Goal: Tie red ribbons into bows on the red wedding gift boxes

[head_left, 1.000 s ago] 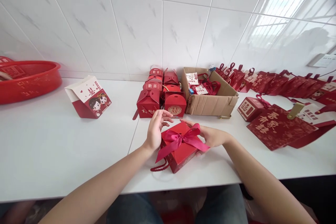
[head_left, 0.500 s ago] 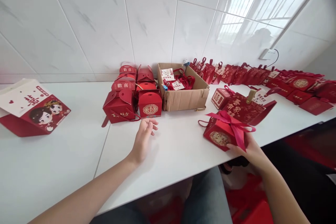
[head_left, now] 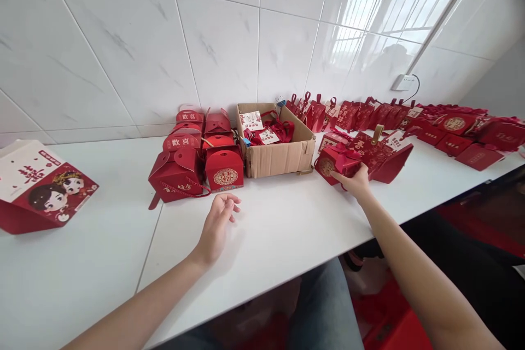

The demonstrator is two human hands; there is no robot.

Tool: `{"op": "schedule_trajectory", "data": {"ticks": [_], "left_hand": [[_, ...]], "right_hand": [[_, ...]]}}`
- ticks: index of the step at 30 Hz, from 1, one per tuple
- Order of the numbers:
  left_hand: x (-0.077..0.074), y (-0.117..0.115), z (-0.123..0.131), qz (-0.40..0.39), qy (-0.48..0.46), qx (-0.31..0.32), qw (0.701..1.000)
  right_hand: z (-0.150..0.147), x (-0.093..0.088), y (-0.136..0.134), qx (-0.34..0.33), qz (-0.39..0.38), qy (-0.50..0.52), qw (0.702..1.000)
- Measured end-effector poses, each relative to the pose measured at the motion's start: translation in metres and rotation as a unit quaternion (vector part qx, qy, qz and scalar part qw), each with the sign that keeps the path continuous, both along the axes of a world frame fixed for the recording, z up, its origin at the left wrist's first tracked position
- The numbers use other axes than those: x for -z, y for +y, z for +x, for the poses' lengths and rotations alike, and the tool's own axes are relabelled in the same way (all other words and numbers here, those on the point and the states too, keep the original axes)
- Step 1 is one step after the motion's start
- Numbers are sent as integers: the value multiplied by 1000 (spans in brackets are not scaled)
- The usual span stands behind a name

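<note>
My right hand (head_left: 356, 181) grips a red gift box (head_left: 334, 167) with a gold round emblem and a ribbon bow on top. It sits beside a dark red triangular bag-shaped box (head_left: 389, 161) with a gold clasp and in front of another small box with a bow (head_left: 328, 142). My left hand (head_left: 219, 224) rests on the white table (head_left: 262, 229), fingers loosely curled and apart, holding nothing. Just beyond it stand a red box with a round gold emblem (head_left: 225, 175) and a dark red box with a cord handle (head_left: 180, 178).
An open cardboard box (head_left: 281, 158) holding ribbons and tags stands near the tiled wall. Rows of red gift boxes (head_left: 356, 115) line the back right. A white and red box with cartoon figures (head_left: 53, 191) lies at the left. A wall socket (head_left: 402, 82) is at the right.
My right hand has carried the bow-topped gift box away from the table's front edge, up against the other boxes. My left hand stays nearly where it was. The view has shifted slightly.
</note>
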State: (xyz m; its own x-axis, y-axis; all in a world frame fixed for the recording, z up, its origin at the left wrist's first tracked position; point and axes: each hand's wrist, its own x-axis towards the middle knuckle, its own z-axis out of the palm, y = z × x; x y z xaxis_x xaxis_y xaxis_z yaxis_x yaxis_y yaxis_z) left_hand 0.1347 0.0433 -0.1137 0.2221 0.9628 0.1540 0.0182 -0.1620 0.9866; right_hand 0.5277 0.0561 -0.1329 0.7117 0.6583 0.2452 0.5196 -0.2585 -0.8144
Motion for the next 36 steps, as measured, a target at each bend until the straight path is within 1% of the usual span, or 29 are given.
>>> {"op": "schedule_trajectory", "data": {"ticks": [3, 6, 10, 14, 17, 19, 21, 24, 26, 27, 29, 31, 33, 36], "left_hand": [[0, 0, 1, 0, 4, 6, 1000], [-1, 1, 0, 0, 10, 9, 1000], [0, 2, 0, -4, 14, 10, 1000], [2, 2, 0, -13, 24, 19, 999], [2, 4, -1, -12, 28, 20, 999], [2, 5, -2, -12, 30, 17, 999], [2, 5, -3, -15, 34, 17, 999], [3, 5, -3, -26, 41, 27, 998], [4, 5, -3, -32, 45, 32, 998], [4, 5, -3, -34, 46, 33, 998], [5, 5, -3, -35, 46, 35, 998], [5, 4, -3, -37, 49, 36, 997], [5, 4, -4, -42, 54, 36, 997], [4, 4, -5, -52, 64, 36, 996]], "right_hand": [[-3, -4, 26, 29, -37, 10, 999], [-10, -6, 45, 39, -47, 8, 998], [-14, -1, 59, 50, -40, -11, 998], [-14, 6, 65, 46, -30, -31, 998], [-16, 5, 58, 45, -3, -53, 998], [-17, 0, 48, 63, 35, -80, 994], [-14, -7, 34, 100, 75, -109, 986], [0, -17, 16, 186, 124, -141, 964], [16, -20, 9, 232, 134, -125, 955], [25, -20, 7, 243, 128, -108, 955], [43, -16, 6, 231, 101, -77, 965], [59, -11, 6, 200, 70, -62, 975], [72, -5, 6, 181, 54, -61, 980], [85, -1, 5, 183, 50, -84, 978]]}}
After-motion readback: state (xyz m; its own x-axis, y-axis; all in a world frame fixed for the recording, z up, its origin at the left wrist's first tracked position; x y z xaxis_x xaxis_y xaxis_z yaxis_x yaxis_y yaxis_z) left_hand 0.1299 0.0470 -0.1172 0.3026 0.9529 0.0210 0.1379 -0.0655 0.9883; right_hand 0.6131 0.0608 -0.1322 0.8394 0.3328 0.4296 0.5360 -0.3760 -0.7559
